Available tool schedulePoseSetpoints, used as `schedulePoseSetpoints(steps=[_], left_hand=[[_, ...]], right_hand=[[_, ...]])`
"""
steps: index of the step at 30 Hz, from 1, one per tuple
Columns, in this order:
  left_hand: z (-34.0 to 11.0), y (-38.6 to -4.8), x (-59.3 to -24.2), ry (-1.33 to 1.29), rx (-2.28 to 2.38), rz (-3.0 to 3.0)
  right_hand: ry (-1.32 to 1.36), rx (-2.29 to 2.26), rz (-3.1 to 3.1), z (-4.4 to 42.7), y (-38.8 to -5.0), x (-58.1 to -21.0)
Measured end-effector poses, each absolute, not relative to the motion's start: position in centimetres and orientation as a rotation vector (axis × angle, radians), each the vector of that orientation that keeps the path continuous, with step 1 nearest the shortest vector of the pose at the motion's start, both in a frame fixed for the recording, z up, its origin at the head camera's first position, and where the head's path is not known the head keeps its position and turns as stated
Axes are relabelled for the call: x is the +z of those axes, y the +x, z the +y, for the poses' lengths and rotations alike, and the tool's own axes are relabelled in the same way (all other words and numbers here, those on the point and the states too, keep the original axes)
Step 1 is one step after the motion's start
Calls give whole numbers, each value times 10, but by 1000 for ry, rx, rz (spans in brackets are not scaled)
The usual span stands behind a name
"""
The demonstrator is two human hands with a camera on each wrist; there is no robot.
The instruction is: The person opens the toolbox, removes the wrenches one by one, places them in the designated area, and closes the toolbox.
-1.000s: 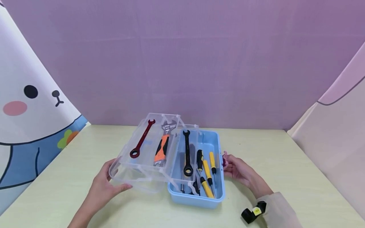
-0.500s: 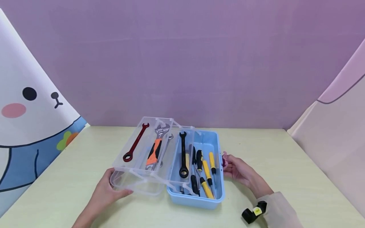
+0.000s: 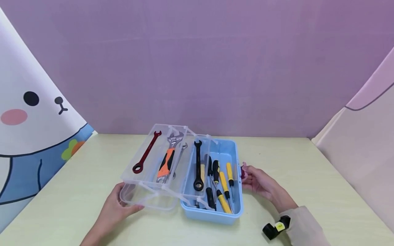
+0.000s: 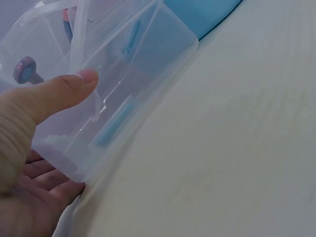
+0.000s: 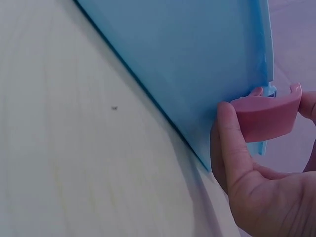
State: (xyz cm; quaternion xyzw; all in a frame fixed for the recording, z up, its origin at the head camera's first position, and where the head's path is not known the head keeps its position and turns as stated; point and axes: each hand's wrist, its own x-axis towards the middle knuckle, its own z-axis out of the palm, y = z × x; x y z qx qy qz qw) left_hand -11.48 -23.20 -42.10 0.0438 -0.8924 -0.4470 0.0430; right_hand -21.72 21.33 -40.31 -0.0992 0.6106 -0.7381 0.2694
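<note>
A blue toolbox (image 3: 212,216) stands open, its clear lid (image 3: 161,203) swung out to the left. My left hand (image 3: 112,210) holds the lid's outer edge; in the left wrist view the thumb lies over the clear plastic (image 4: 163,54) and the fingers are under it. On the clear trays lie a red wrench (image 3: 146,152), an orange-handled adjustable wrench (image 3: 166,164), a silver wrench (image 3: 180,159) and a black wrench (image 3: 198,165). My right hand (image 3: 261,184) pinches the pink latch (image 5: 269,116) on the box's right side.
Several yellow and black screwdrivers (image 3: 224,201) lie inside the blue box. The pale table (image 3: 323,181) meets a purple backdrop (image 3: 215,68) behind. A black wrist device (image 3: 277,227) sits at the right sleeve.
The lid and the trays have swung down and left with my left hand, baring more of the box and the silver wrench. My right hand stays at the latch.
</note>
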Motion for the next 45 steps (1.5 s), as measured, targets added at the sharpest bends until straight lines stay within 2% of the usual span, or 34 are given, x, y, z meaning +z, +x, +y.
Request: schedulePoseSetpoints(steps=[7, 19, 45], left_hand=[[-235, -111, -423, 200, -1599, -2638], [-235, -106, -423, 213, -1627, -2640], [-239, -112, -430, 130, -1682, -2616]], right_hand=[[-275, -1986, 1654, 215, -218, -403], [-398, -2040, 1345, 230, -220, -413], [-203, -1926, 1830, 248, -220, -413]])
